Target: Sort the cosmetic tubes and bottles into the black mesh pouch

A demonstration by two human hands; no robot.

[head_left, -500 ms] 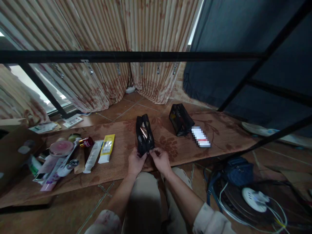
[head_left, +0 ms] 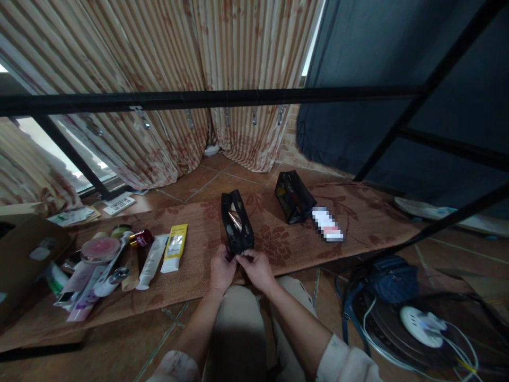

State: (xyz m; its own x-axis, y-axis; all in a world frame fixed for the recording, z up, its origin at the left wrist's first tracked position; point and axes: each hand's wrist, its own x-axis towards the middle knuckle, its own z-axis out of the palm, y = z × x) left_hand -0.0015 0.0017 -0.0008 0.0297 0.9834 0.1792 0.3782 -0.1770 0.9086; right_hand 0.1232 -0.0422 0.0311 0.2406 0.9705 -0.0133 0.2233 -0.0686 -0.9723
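A black mesh zip pouch (head_left: pixel 235 225) stands on the brown patterned cloth (head_left: pixel 201 249) in front of me, its top gaping so that a shiny rose-gold item and other contents show inside. My left hand (head_left: pixel 223 269) grips the near end of the pouch from the left, thumb and fingers pressed together. Fingertips of my right hand (head_left: pixel 256 269) pinch at the same near corner, by the zip end; the zip pull itself is too small to make out. A second black mesh pouch (head_left: pixel 295 196) stands farther right, beside a blurred-out phone-like object (head_left: pixel 327 224).
Left lie a yellow tube (head_left: pixel 175 246), a white tube (head_left: pixel 153 262), a red-capped bottle (head_left: pixel 141 237), a pink round compact (head_left: pixel 100 249) and several cosmetics, near a cardboard box (head_left: pixel 24 254). A black metal bar (head_left: pixel 222 99) crosses ahead. Lower right: a blue bag (head_left: pixel 393 279) and power strip (head_left: pixel 421 326).
My right fingers have shifted slightly left, closer to my left hand at the pouch's near end. The view has tilted a little; the other things lie as before.
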